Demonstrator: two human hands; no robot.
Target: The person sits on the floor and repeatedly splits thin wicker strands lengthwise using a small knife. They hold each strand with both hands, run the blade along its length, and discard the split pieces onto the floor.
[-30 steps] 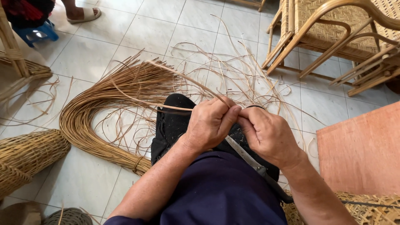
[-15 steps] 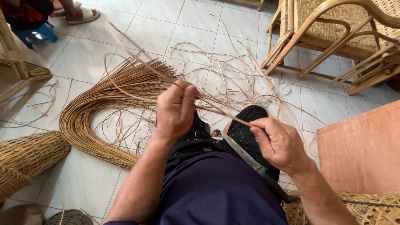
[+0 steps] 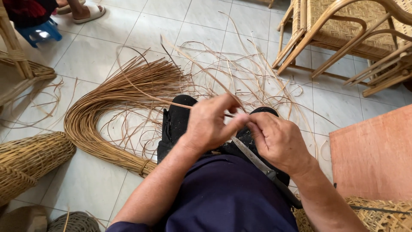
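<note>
Two bare hands are seen from above, brought together over a lap in dark trousers. A thin tan rattan strip (image 3: pixel 201 68) is pinched between thumb and fingers of the left hand (image 3: pixel 210 124), and it runs up and away over the white tiled floor (image 3: pixel 103 56). A long grey metal blade (image 3: pixel 253 157) is gripped in the closed right hand (image 3: pixel 279 141), just beside the strip. A tied bundle of brown rattan strands (image 3: pixel 107 107) is spread on the floor to the left.

- rattan craft workshop, tiled floor (image 3: pixel 90 56)
- tied bundle of cane strips (image 3: pixel 107 111), loose strands (image 3: pixel 240 73) scattered about
- woven baskets (image 3: pixel 30 159) at left
- unfinished rattan chairs (image 3: pixel 343 30) top right
</note>
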